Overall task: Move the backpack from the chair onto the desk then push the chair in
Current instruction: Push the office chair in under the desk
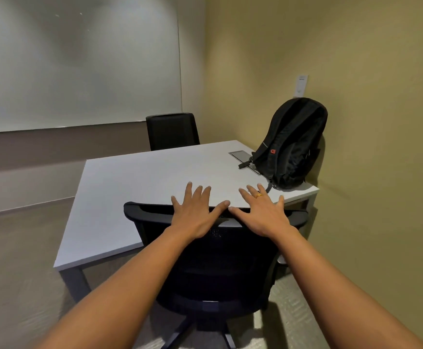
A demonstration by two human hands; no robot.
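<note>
2nd black chair at far side, whiteboard on wall, wall plate

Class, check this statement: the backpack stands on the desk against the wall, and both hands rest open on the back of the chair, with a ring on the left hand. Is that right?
One detail is wrong: the ring is on the right hand, not the left hand. The head view shows it. The rest holds: the backpack stands on the desk against the wall, and both hands rest open on the chair back.

Single head-worn view looks forward and down, close over both outstretched hands, with the white rectangular desk beyond them.
</note>
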